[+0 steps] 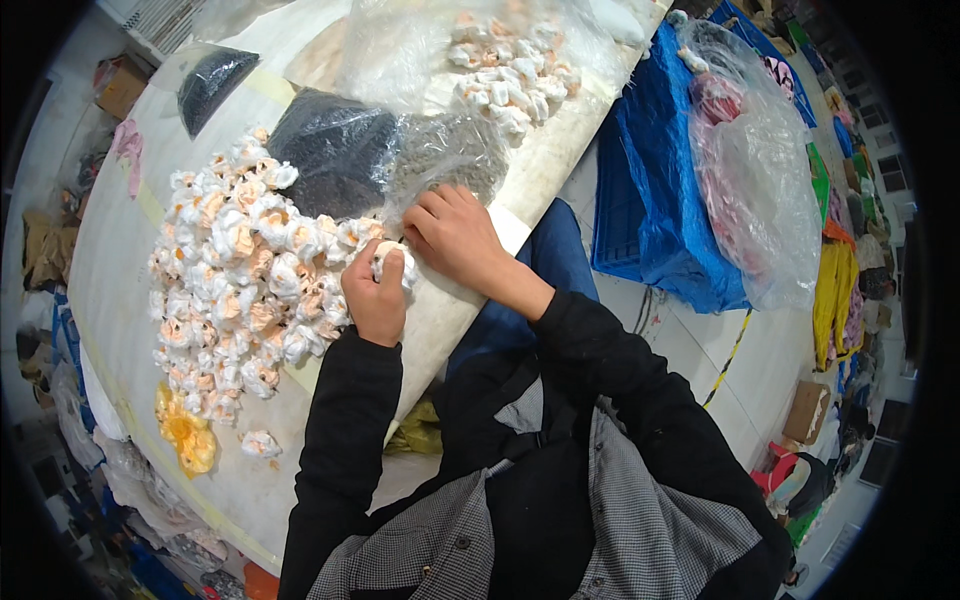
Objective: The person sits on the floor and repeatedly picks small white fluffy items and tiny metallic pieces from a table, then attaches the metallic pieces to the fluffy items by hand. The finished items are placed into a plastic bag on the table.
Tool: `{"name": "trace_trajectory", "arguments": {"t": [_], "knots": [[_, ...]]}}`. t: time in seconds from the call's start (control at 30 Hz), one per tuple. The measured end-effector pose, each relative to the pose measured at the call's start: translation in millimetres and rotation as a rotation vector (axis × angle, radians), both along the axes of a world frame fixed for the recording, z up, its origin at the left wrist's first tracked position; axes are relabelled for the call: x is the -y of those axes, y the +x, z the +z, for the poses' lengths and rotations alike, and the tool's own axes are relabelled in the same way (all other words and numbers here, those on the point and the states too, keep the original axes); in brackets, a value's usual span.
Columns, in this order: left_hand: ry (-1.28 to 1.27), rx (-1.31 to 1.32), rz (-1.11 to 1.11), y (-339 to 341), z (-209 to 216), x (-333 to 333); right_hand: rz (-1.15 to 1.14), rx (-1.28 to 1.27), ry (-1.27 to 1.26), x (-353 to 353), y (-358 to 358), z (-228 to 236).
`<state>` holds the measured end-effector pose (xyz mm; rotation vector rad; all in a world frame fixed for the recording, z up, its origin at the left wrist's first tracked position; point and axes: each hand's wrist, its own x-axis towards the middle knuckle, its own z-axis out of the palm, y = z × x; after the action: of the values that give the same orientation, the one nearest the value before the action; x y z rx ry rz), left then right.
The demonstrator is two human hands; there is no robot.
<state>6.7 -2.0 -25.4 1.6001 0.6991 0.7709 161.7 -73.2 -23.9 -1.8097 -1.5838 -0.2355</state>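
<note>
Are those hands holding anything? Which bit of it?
The left grip holds a puffy white flower by its left side, thumb across it. Whether the right grip holds anything can't be told.

1. The left hand [374, 298] was hiding part of the white flower [385, 251].
2. What the right hand [455, 235] touched was not visible.
3. Upper edge cut the clear plastic sheet [395, 45].

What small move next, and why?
I'd probably bring the right hand's fingertips a little closer to the white flower. The left hand already pinches that flower, and the right hand is right beside it, fingers curled at the near edge of the clear plastic bag. Whether those fingers hold anything, I can't tell.
</note>
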Motion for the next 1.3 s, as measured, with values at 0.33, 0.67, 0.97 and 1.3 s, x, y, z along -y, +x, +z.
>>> {"name": "trace_trajectory", "arguments": {"t": [0.33,0.67,0.97,1.3], "knots": [[0.002,0.004,-0.013,0.6,1.2,1.5,-0.074,-0.432,0.024,25.8,21.4,33.1],[0.048,0.006,-0.108,1.5,11.3,3.5,0.267,-1.420,-0.111,40.6,-9.9,40.6],[0.051,0.016,-0.152,0.8,8.9,3.9,0.193,-1.362,-0.110,41.2,-8.3,39.9],[0.209,-0.107,-0.189,1.9,10.0,3.5,0.178,-0.891,-0.247,46.2,3.6,55.4]]}}
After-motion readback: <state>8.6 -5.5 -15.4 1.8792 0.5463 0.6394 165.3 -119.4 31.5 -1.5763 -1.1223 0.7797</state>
